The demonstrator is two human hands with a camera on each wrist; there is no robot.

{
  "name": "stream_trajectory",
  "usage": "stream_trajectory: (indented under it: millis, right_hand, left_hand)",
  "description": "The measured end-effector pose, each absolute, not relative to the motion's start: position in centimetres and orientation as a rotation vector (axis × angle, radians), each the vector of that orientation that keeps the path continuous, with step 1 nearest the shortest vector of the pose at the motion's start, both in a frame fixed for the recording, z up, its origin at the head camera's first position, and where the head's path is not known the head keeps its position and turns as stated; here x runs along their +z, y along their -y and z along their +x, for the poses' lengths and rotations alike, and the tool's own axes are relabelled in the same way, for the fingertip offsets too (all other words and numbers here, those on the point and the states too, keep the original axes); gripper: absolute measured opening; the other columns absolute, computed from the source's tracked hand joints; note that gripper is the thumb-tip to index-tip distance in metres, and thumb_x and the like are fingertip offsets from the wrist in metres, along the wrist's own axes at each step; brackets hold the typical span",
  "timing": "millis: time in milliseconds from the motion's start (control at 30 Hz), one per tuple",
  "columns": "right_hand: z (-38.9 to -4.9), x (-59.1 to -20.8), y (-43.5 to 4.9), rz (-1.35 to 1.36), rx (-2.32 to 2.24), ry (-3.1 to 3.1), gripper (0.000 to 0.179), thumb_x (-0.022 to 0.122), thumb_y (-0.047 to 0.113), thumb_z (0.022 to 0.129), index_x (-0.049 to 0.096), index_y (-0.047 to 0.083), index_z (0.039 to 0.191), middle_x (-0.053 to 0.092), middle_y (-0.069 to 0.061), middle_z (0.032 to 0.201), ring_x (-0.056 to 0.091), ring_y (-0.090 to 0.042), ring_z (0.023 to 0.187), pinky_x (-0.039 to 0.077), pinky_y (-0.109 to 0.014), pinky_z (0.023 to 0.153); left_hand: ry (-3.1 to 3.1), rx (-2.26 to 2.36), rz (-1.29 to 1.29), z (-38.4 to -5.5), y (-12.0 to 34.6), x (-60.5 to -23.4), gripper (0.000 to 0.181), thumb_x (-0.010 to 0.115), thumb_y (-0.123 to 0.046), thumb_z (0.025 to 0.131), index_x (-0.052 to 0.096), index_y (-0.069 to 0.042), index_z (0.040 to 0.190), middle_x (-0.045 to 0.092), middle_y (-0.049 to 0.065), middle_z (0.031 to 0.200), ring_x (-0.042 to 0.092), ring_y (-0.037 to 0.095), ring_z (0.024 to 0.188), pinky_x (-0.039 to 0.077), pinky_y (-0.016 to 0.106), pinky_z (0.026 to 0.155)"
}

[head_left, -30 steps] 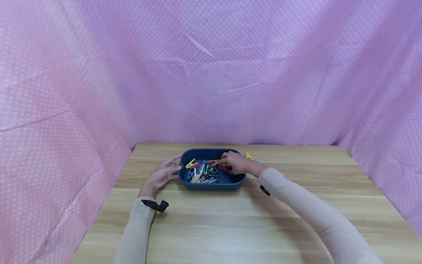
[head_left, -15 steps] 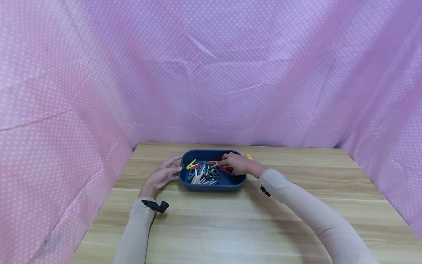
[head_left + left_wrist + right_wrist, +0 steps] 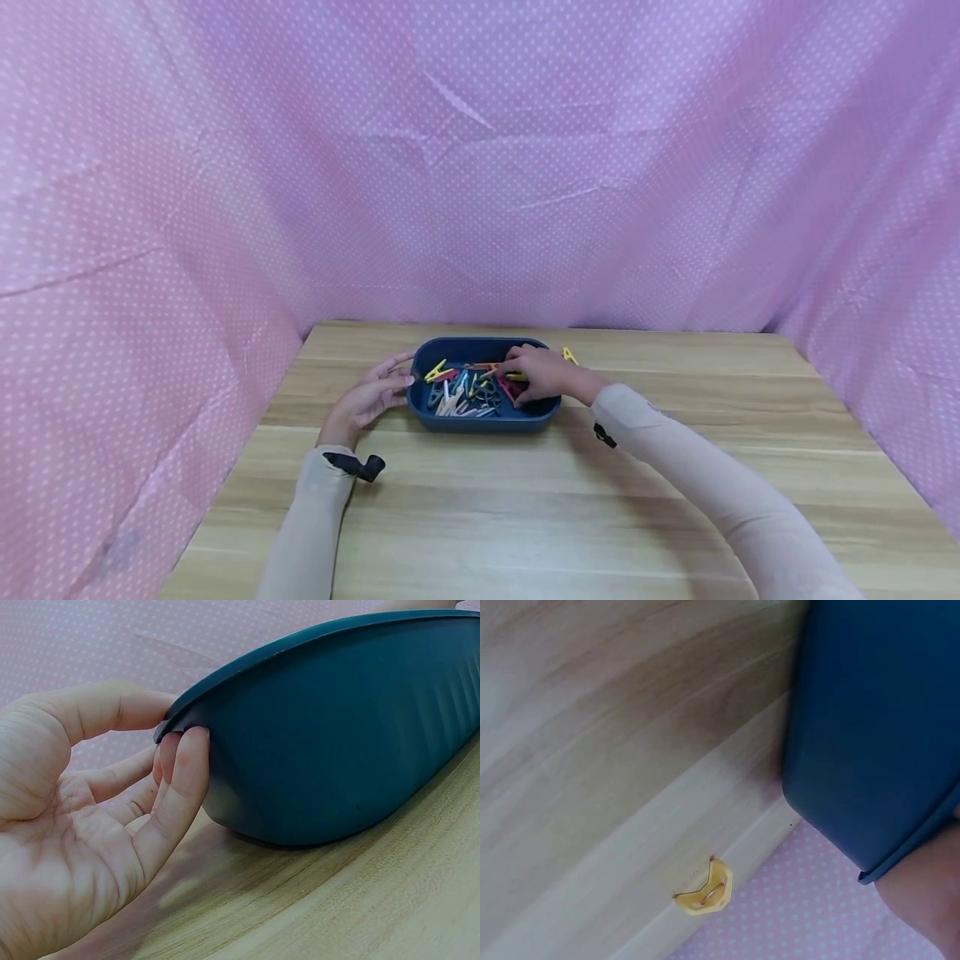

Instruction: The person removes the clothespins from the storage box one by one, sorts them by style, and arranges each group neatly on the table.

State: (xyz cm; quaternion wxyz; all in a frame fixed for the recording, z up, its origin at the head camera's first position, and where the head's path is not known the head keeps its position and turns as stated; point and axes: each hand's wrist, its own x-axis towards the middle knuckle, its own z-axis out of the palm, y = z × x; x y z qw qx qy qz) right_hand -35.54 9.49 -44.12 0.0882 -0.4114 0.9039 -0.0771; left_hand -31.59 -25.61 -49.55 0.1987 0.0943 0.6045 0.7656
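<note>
The person's left hand point(image 3: 369, 400) pinches the end of a dark blue bin point(image 3: 322, 742) at its rim, the bin sitting near the far edge of the wooden table point(image 3: 480, 517). The right hand point(image 3: 542, 372) reaches inside, over a red clip point(image 3: 510, 388) — whether its fingers grasp anything, I can't tell. Mixed clips point(image 3: 461, 398) lie heaped in the bin's left part; one yellow clip point(image 3: 707, 891) lies outside, on the table.

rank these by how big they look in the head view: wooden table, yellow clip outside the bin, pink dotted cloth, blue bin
Largest to smallest:
1. pink dotted cloth
2. wooden table
3. blue bin
4. yellow clip outside the bin
</note>
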Motion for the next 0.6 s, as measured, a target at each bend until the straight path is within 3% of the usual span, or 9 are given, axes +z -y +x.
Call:
stream_trajectory:
  millis: [300, 600]
  right_hand:
    - [-35.54, -44.49, -9.51, -1.222, -0.197, -2.726, 0.061, 0.084, 0.049, 0.081, 0.068, 0.020, 0.132, 0.058, -0.010, 0.135, 0.054, -0.028, 0.121, 0.047, -0.053, 0.104]
    - [-35.56, -45.06, -9.59, -1.231, -0.213, -2.783, 0.059, 0.084, 0.050, 0.080, 0.069, 0.019, 0.128, 0.059, -0.007, 0.132, 0.054, -0.026, 0.119, 0.048, -0.051, 0.104]
  left_hand:
    - [-1.698, 2.137, 0.292, -32.01, 25.76, -49.99, 0.060, 0.047, 0.003, 0.104, 0.026, -0.006, 0.160, 0.062, 0.003, 0.116, 0.068, 0.008, 0.090, 0.059, 0.029, 0.082]
    - [-1.681, 2.145, 0.278, -31.85, 25.61, -49.84, 0.061, 0.045, 0.005, 0.105, 0.023, -0.005, 0.160, 0.063, 0.003, 0.114, 0.068, 0.009, 0.090, 0.059, 0.029, 0.082]
